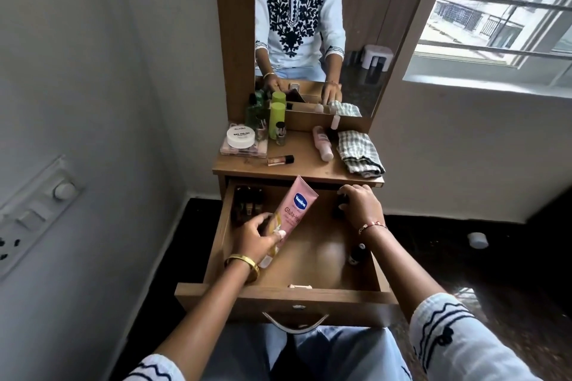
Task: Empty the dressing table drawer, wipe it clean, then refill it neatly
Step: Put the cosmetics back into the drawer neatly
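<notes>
Head cam view, and we start with our left hand [258, 233] at lower centre-left of the frame — fingers curled round a pink Vaseline tube [292, 215], holding it tilted over the open drawer [288, 295] with its crimped end pointing up toward the tabletop. Our right hand [360, 206] is over at the drawer's far right corner, fingers bent down around a small dark bottle [340, 199]; we can't quite tell how firmly it's gripped.

Inside the drawer there's a cluster of little dark bottles [247, 202] in the far left corner, plus one small bottle [357, 254] lying along the right wall. Up on the dressing table top [297, 168], centre of the frame — a nail polish remover tub [241, 137], a green bottle [276, 120], a pink bottle [322, 144] lying down, and a folded checked cloth [359, 151] at the right.
</notes>
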The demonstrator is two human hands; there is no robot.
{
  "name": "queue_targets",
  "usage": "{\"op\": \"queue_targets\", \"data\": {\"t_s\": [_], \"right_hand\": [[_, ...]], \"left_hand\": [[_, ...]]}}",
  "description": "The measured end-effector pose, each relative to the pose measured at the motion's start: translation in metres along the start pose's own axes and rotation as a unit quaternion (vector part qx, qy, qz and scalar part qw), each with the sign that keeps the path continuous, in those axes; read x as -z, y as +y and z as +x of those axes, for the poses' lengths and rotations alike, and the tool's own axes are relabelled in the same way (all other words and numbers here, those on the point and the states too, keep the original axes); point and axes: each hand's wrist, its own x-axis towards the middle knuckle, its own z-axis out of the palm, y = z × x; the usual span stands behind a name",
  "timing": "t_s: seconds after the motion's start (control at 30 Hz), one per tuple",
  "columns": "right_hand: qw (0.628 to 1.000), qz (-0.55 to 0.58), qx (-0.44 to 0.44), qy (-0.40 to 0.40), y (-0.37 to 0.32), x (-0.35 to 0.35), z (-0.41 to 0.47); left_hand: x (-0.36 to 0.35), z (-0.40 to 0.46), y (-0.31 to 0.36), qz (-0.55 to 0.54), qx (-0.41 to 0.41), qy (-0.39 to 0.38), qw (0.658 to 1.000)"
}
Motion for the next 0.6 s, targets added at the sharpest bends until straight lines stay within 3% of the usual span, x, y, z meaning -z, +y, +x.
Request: {"op": "queue_targets", "data": {"t_s": [0.2,0.33,0.6], "right_hand": [[0.995,-0.097,0.037,-0.011,0.002,-0.006,0.008],[0.987,-0.137,0.079,0.023,0.002,-0.012,0.011],[0.985,-0.153,0.075,0.006,0.004,-0.011,0.013]], "left_hand": [[-0.001,0.001,-0.001,0.0,-0.003,-0.005,1.0],[-0.001,0.002,-0.002,0.003,-0.008,-0.008,1.0],[-0.002,0.003,-0.004,0.012,-0.007,-0.022,1.0]]}}
